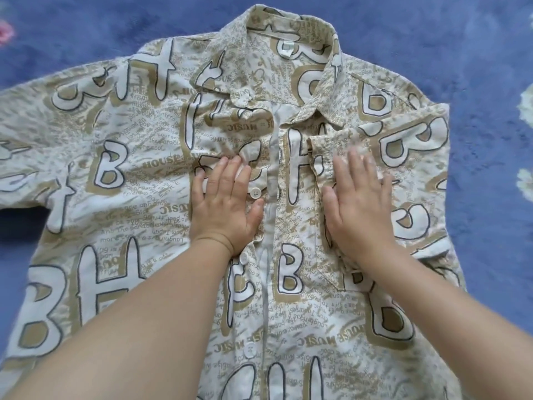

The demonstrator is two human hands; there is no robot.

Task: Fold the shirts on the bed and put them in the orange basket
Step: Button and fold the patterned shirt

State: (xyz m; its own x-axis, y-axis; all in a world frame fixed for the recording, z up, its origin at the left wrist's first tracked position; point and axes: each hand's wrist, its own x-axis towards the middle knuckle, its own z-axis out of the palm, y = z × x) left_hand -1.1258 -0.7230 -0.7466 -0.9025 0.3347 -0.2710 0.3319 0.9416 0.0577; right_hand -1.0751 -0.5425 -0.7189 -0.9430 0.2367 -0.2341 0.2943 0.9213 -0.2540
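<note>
A cream and tan button-up shirt [121,174] printed with large letters lies face up on the bed, collar at the top. Its right sleeve [403,145] is folded in across the chest; the left sleeve stretches out to the left edge. My left hand [227,203] lies flat on the shirt front just left of the button placket, fingers straight. My right hand [357,206] presses flat on the folded-in sleeve, fingers straight and slightly blurred. The orange basket is not in view.
A blue bedspread [476,53] with pale flower prints lies under the shirt and shows around its top, left and right sides. White buttons [255,192] run down the placket between my hands.
</note>
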